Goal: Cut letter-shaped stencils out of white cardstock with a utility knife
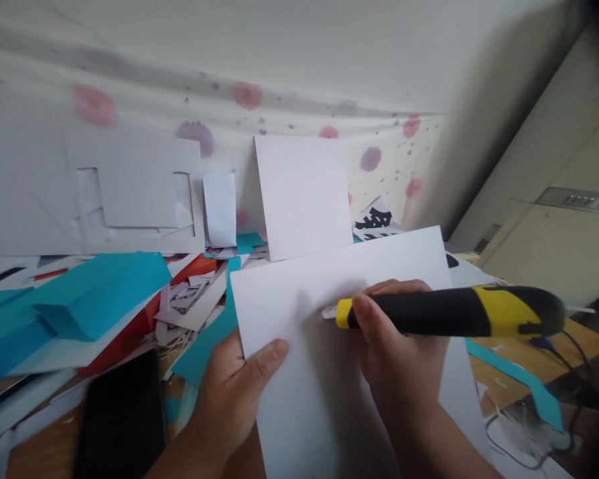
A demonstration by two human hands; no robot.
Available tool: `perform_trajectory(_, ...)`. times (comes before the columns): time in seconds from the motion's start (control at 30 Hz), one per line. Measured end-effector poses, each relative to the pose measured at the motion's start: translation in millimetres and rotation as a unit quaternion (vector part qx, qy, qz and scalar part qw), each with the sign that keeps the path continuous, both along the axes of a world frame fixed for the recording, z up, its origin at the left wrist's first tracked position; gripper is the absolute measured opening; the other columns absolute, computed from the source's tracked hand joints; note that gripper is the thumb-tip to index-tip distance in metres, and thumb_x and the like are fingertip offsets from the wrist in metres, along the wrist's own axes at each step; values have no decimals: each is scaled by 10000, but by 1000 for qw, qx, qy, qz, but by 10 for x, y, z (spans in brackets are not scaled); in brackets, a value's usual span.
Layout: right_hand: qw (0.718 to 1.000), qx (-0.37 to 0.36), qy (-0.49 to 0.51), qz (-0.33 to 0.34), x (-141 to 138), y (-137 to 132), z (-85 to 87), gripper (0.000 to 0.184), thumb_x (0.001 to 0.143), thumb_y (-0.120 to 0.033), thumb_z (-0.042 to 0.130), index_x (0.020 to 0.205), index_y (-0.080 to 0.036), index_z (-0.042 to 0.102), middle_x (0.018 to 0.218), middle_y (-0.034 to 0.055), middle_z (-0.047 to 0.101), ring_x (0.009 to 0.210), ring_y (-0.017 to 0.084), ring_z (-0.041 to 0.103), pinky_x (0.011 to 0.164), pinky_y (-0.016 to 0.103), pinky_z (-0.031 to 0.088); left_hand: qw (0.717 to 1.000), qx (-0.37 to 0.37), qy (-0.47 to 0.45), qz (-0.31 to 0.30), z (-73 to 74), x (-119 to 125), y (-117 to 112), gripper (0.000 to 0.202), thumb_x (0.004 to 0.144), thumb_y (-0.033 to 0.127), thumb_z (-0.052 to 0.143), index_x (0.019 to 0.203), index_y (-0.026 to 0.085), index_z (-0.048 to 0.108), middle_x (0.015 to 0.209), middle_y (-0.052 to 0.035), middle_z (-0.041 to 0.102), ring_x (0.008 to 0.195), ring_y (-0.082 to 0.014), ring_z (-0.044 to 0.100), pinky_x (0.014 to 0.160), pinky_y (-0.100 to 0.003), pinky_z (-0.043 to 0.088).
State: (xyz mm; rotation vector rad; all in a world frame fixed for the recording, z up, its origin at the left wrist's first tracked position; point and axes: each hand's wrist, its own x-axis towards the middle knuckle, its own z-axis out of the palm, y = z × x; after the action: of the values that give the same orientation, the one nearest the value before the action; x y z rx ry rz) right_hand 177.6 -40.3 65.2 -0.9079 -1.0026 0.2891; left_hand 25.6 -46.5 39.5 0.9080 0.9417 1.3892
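l hand (pixel 234 382) pinches left edge of the white card (pixel 319 392), thumb on its face; card's tilted up over the wooden table (pixel 588 340). r hand (pixel 399 349) has fingers wrapped round the yellow-black utility knife (pixel 434 311), blade out over the card; can't tell if tip's touching. prob cutting or lining up a cut; next move prob needs firm l grip, steady stroke, thumb clear.

Pale wall (pixel 299 36); spotted cloth (pixel 289 113) along it; door or cabinet (pixel 569 246) right; wooden tabletop (pixel 586 342)
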Motion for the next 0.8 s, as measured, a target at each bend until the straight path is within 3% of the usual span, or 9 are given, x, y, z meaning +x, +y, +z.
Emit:
perform_trajectory(0.2, 999, 13, 39, 25, 25, 15, -2, 254, 687, -269, 786, 707, -189, 545, 642, -29, 617, 519, 116, 585, 470, 241, 510, 1000, 4, 15, -4, -33, -18, -2, 435, 636, 395, 801, 1005, 172, 741, 806, -87, 762, 807, -302, 702, 695, -357, 550)
perform_trajectory(0.33, 1000, -6, 29, -2, 73, 29, -2, 259, 681, -279, 795, 685, -180, 556, 637, -20, 611, 531, 113, 580, 471, 231, 501, 1000, -3, 25, -1, -28, -19, 8, 377, 633, 400, 804, 929, 175, 747, 768, -80, 757, 721, -277, 702, 620, -325, 534)
perform_trajectory(0.43, 993, -2, 117, -3, 152, 66, 35, 278, 668, -291, 789, 657, -181, 533, 612, -37, 573, 485, 91, 530, 439, 214, 456, 1000, 5, 11, 7, -15, -5, 40, 421, 641, 390, 797, 986, 158, 737, 801, -96, 762, 731, -290, 705, 603, -329, 534)
perform_trajectory(0.53, 972, 24, 208, 106, 268, 100, 84, 369, 648, -449, 746, 607, -194, 482, 595, -41, 545, 425, 78, 461, 385, 218, 398, 1000, 4, -12, -5, -20, -8, 90, 521, 636, 371, 803, 1091, 135, 711, 824, -113, 764, 704, -289, 707, 601, -340, 542)
perform_trajectory(0.63, 955, 31, 211, 206, 364, 91, 82, 467, 628, -630, 703, 623, -209, 500, 443, -70, 455, 361, 76, 371, 362, 218, 358, 999, -2, -25, -20, -38, -25, 134, 549, 617, 349, 822, 1104, 124, 705, 821, -121, 764, 653, -274, 703, 574, -333, 541)
perform_trajectory(0.73, 954, -4, 165, 249, 430, 42, 20, 358, 704, -534, 725, 786, -216, 581, 352, -123, 340, 311, 58, 267, 356, 204, 339, 999, 1, -33, -14, -44, -31, 154, 526, 624, 336, 820, 1091, 123, 707, 813, -119, 764, 658, -274, 705, 572, -330, 540)
perform_trajectory(0.8, 953, -46, 125, 274, 469, 4, -19, 310, 748, -426, 721, 943, -213, 608, 399, -121, 409, 306, 56, 292, 358, 212, 365, 999, 1, -36, -8, -42, -28, 162, 509, 622, 338, 821, 1069, 121, 713, 809, -120, 764, 662, -279, 707, 576, -332, 538)
